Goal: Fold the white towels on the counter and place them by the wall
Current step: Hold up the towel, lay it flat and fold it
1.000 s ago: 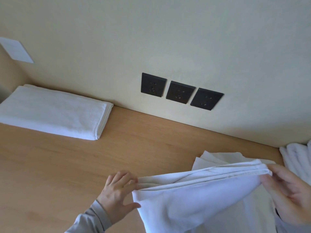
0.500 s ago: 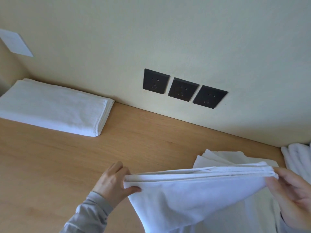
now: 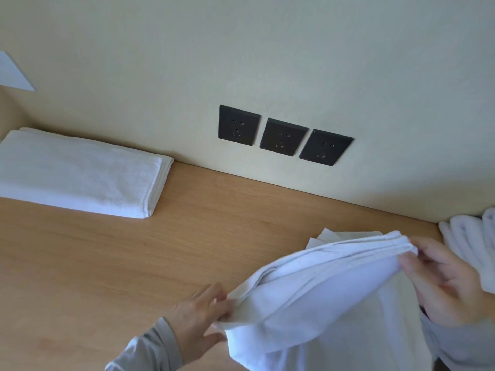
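cream wall [image 3: 294, 49] up top, wooden counter [image 3: 134, 263] under it. the white towel [image 3: 334, 303] hung doubled above the counter's near right, stretched between both hands. a folded towel [image 3: 80, 175] lay flat at far left, right by the wall. right hand [image 3: 444, 285] pinched the higher corner, left hand [image 3: 198, 314] pinched the lower one. three dark sockets [image 3: 284, 136] sat on the wall.

I am facing a pale cream wall [image 3: 267, 49], which is meeting the far edge of a light wooden bench [image 3: 128, 263] in front of me. Three dark square sockets [image 3: 280, 137] are sitting in a row on the wall, just above the bench, the row slanting down to the right in my view. A pale rectangular plate [image 3: 13, 73] is showing at the left edge, above a wooden side panel [image 3: 7, 113]. Soft, even light is falling across wall and wood.
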The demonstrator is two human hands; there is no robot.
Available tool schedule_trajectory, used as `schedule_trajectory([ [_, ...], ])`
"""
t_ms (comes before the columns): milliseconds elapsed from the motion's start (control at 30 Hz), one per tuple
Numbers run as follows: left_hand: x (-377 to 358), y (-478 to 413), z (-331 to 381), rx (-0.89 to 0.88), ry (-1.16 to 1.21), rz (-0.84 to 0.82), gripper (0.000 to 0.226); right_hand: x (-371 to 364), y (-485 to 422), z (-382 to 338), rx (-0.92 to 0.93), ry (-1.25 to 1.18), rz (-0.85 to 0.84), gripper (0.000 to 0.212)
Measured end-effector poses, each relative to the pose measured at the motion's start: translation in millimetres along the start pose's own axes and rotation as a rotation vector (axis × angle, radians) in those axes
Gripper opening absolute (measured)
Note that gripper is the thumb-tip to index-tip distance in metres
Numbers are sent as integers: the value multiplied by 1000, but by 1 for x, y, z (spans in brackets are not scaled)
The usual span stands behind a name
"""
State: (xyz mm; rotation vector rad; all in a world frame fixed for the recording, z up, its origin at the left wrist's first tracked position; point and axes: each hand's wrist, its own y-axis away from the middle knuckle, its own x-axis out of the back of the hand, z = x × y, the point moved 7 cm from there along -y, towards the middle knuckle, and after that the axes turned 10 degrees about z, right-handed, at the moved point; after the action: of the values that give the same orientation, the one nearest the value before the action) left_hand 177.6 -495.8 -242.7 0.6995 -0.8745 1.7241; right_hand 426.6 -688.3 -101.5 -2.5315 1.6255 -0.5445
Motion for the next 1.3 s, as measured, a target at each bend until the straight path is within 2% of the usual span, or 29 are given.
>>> schedule_trajectory([
  [100,-8,-12,-13,59,-96,-6,54,-6,0,-9,14,-15,-19,26],
  [200,-6,-18,-28,130,-56,-25,44,-3,-3,-8,15,-11,-7,26],
  [267,8,-17,-33,108,-73,46,35,-1,-4,-8,50,17,-1,21],
  [400,48,-9,-38,75,-115,263,45,15,-7,4,58,76,96,10],
  [433,58,-6,-37,65,-121,313,46,20,-7,9,31,88,126,13],
  [500,72,-3,-34,51,-141,381,47,26,-7,21,-30,98,162,39],
  [533,78,-3,-32,44,-149,399,48,28,-7,24,-45,96,185,44],
  [567,81,-3,-30,44,-155,405,49,27,-7,26,-61,87,198,43],
  [667,89,-8,-26,47,-142,418,48,20,-14,23,-57,67,203,16],
  [700,92,-11,-25,56,-127,418,48,17,-18,22,-59,64,199,13],
  [800,106,-24,-26,87,-76,438,47,6,-36,14,-56,48,197,18],
  [933,134,-52,-22,50,-39,449,68,1,-63,8,-34,16,208,29],
  [1033,162,-77,-16,46,3,435,74,5,-81,-9,5,-87,270,41],
  [1133,195,-105,-3,54,-22,406,66,16,-98,-31,32,-185,343,43],
  [1300,253,-144,43,-16,-10,424,35,52,-118,-81,122,-275,479,48],
])
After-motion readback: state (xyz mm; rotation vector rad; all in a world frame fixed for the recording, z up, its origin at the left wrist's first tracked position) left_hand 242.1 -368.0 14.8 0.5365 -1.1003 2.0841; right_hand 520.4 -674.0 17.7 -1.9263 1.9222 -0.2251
